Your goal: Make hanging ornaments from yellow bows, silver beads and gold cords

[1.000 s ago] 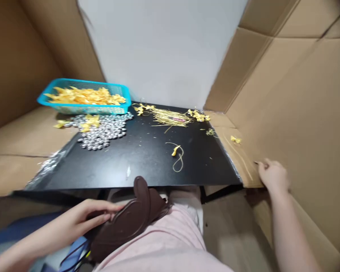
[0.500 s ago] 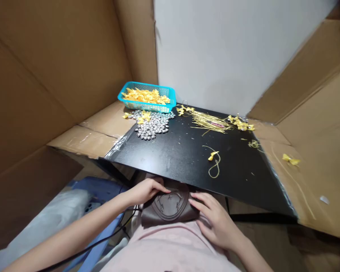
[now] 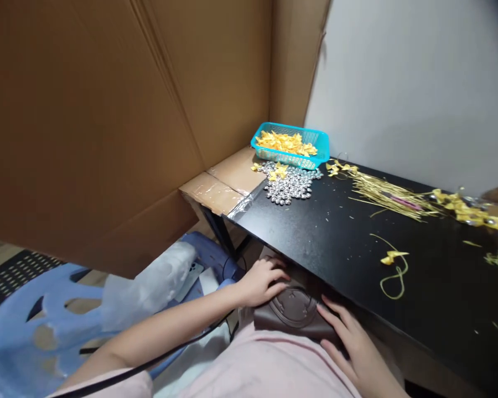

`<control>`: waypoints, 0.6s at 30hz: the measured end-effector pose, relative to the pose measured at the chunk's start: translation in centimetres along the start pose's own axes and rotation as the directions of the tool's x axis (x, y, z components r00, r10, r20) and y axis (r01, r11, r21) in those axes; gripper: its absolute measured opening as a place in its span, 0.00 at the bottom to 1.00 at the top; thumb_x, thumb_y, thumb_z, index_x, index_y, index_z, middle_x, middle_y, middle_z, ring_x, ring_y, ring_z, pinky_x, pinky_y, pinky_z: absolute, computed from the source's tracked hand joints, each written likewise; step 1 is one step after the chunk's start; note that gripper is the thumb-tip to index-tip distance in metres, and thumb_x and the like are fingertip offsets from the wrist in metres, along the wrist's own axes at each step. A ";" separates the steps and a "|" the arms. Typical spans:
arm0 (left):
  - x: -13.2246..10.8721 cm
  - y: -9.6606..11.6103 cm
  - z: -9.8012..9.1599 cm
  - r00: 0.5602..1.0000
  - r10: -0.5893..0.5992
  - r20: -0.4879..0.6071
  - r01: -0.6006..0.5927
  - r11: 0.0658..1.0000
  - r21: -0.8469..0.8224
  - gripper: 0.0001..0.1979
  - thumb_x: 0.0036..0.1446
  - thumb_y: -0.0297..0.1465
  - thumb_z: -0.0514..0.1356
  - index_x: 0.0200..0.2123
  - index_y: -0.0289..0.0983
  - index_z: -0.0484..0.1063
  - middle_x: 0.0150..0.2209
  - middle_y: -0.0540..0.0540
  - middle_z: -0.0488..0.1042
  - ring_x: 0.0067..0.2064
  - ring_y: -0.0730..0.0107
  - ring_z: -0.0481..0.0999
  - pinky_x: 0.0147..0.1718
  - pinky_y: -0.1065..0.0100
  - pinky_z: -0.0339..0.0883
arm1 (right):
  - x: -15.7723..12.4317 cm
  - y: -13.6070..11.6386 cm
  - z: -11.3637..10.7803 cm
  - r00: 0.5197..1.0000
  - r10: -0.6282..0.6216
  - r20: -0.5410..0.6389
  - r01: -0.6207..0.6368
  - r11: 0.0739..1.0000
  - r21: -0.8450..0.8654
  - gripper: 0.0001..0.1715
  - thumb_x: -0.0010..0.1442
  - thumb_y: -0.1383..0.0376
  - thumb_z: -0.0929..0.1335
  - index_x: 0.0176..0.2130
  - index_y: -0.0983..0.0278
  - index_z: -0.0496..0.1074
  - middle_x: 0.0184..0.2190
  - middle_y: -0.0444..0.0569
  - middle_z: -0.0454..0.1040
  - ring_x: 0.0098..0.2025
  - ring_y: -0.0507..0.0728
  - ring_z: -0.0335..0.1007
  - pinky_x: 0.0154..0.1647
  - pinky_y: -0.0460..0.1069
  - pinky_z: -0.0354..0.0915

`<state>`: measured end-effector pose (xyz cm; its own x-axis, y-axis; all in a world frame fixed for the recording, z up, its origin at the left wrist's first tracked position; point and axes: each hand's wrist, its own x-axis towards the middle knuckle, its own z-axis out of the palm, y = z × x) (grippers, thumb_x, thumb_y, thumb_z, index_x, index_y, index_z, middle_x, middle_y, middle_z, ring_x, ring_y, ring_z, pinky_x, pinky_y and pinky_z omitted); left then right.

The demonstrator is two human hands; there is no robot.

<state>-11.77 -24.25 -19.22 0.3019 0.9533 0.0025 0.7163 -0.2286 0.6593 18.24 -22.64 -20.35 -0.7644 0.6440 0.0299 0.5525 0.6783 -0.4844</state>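
Note:
On my lap, under the near edge of the black table, lies a dark brown leather-like pouch with a raised round motif on its front. My left hand rests over its upper left side, fingers apart and loosely bent; its underside is hidden. Along the right side of the pouch lies my right hand, fingers spread and touching it. Neither hand is closed around anything. On the table in front of me is a yellow ribbon flower with a looped gold cord.
A turquoise basket of yellow ribbon pieces stands at the back, with silver beads before it. Gold strands and a yellow flower cluster lie farther right. Cardboard walls the left. A blue plastic chair is beside me.
The view has swung left, showing more of the blue chair and less of the table's right side. My left hand's fingers have shifted off the pouch's front toward its upper left edge.

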 end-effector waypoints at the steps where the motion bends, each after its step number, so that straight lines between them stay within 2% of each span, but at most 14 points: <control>1: -0.3 0.2 -0.1 0.999 0.019 0.029 -0.019 1.000 0.006 0.21 0.62 0.42 0.57 0.56 0.43 0.71 0.59 0.37 0.68 0.59 0.49 0.66 0.57 0.49 0.58 | -0.1 0.0 0.2 1.000 -0.021 -0.003 0.021 1.000 -0.009 0.29 0.65 0.59 0.64 0.64 0.57 0.62 0.63 0.56 0.63 0.64 0.64 0.62 0.60 0.61 0.67; 3: -0.9 0.5 -0.5 0.992 0.063 0.107 -0.066 0.997 0.032 0.35 0.54 0.52 0.61 0.62 0.45 0.64 0.64 0.34 0.61 0.61 0.41 0.63 0.57 0.42 0.56 | -0.1 -0.1 0.3 0.998 -0.067 -0.007 0.066 0.998 -0.018 0.28 0.64 0.59 0.65 0.62 0.57 0.65 0.61 0.55 0.67 0.61 0.64 0.66 0.58 0.60 0.69; 5: -1.4 0.7 -1.1 0.980 0.085 0.181 -0.100 0.992 0.076 0.43 0.46 0.57 0.63 0.63 0.46 0.62 0.66 0.31 0.58 0.61 0.35 0.62 0.56 0.38 0.56 | 0.0 -0.5 0.3 0.994 -0.110 -0.010 0.110 0.994 -0.011 0.27 0.63 0.60 0.66 0.61 0.56 0.67 0.59 0.54 0.70 0.59 0.64 0.68 0.56 0.58 0.71; 8: -2.5 1.1 -2.0 0.967 0.055 0.248 -0.091 0.987 0.134 0.49 0.41 0.59 0.64 0.64 0.43 0.61 0.65 0.29 0.59 0.60 0.32 0.62 0.55 0.37 0.56 | 1.1 -1.2 0.1 0.986 -0.165 -0.012 0.166 0.986 0.015 0.26 0.63 0.61 0.67 0.60 0.55 0.69 0.56 0.53 0.73 0.58 0.63 0.70 0.55 0.57 0.72; 10: -3.5 1.6 -2.3 0.961 0.000 0.275 -0.050 0.983 0.175 0.54 0.40 0.57 0.66 0.66 0.37 0.57 0.66 0.25 0.55 0.63 0.28 0.57 0.57 0.35 0.53 | 2.5 -1.9 -0.1 0.980 -0.197 -0.004 0.197 0.980 0.031 0.23 0.63 0.61 0.68 0.58 0.56 0.71 0.55 0.52 0.75 0.56 0.63 0.71 0.54 0.57 0.72; 13: -4.7 2.4 -2.1 0.966 -0.122 0.227 0.065 0.968 0.242 0.50 0.44 0.44 0.66 0.67 0.32 0.53 0.68 0.25 0.53 0.67 0.31 0.53 0.60 0.34 0.48 | 4.9 -2.8 -0.4 0.981 -0.193 -0.019 0.194 0.979 0.068 0.18 0.64 0.61 0.66 0.53 0.58 0.74 0.50 0.52 0.78 0.51 0.62 0.74 0.51 0.57 0.74; 15: -4.8 2.8 -2.0 0.976 -0.166 0.144 0.129 0.963 0.238 0.43 0.47 0.36 0.63 0.66 0.34 0.56 0.66 0.30 0.59 0.66 0.37 0.58 0.61 0.37 0.50 | 6.2 -3.4 -0.5 0.988 -0.141 -0.058 0.147 0.982 0.118 0.16 0.66 0.62 0.64 0.50 0.59 0.75 0.48 0.52 0.78 0.49 0.61 0.76 0.49 0.55 0.74; 18: -3.9 2.3 -3.0 0.985 -0.144 0.091 0.125 0.975 0.184 0.30 0.52 0.33 0.60 0.60 0.37 0.67 0.60 0.35 0.70 0.59 0.46 0.70 0.59 0.49 0.60 | 7.3 -4.1 -0.4 0.989 -0.048 -0.138 0.074 0.980 0.185 0.15 0.67 0.61 0.62 0.48 0.61 0.75 0.46 0.52 0.79 0.47 0.60 0.77 0.48 0.54 0.74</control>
<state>-13.17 -27.92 -15.50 0.2520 0.9542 -0.1612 0.8521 -0.1399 0.5043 10.53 -20.61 -17.78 -0.7369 0.6533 0.1738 0.4236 0.6466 -0.6344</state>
